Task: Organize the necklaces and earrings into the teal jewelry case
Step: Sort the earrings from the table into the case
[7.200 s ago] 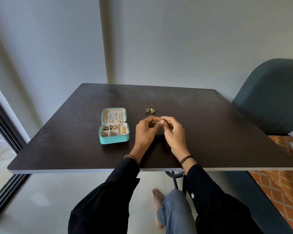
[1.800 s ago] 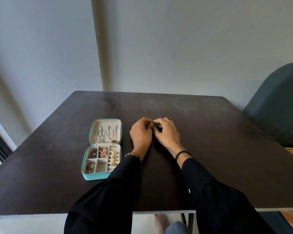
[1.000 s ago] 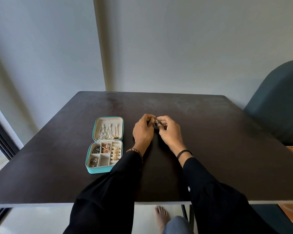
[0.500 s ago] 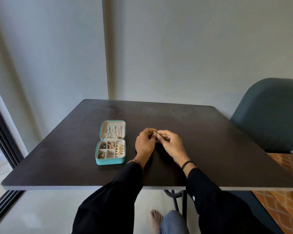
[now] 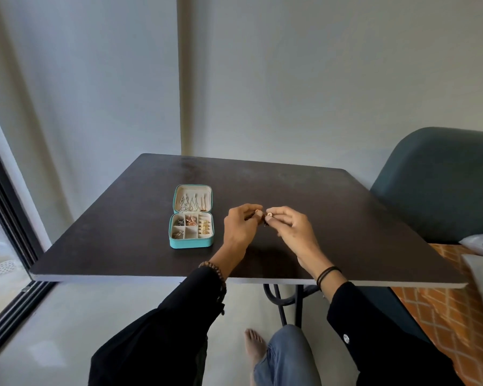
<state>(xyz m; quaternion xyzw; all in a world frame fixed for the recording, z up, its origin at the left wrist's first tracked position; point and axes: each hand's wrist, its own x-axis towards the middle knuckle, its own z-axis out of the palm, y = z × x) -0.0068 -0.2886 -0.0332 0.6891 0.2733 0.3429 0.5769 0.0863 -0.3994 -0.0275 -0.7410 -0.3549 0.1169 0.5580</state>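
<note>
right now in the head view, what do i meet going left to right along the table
case → left hand → earring pinched between both hands → right hand → chair past the table's edge

The tabletop [image 5: 346,218] is dark brown, near black, with a pale grey band along its near edge. Left of its middle, the jewelry case [image 5: 191,243] is teal outside and cream inside. Its right-hand compartments hold gold pieces, a rear one copper-pink, the left ones silver, and silver chains [image 5: 188,203] lie against the lid. The earring [image 5: 268,215] pinched by the right hand [image 5: 290,232] is gold, as is the small piece [image 5: 258,211] at the left hand's [image 5: 241,227] fingertips. The sleeves [image 5: 179,316] are black, one with a white button [image 5: 346,338]; the beaded bracelet [image 5: 215,270] is brown, the wristbands [image 5: 327,274] black, the jeans [image 5: 287,355] blue. Past the right edge, the chair [image 5: 435,185] is dark teal and the mat [image 5: 444,302] orange with a pale diamond lattice.
</note>
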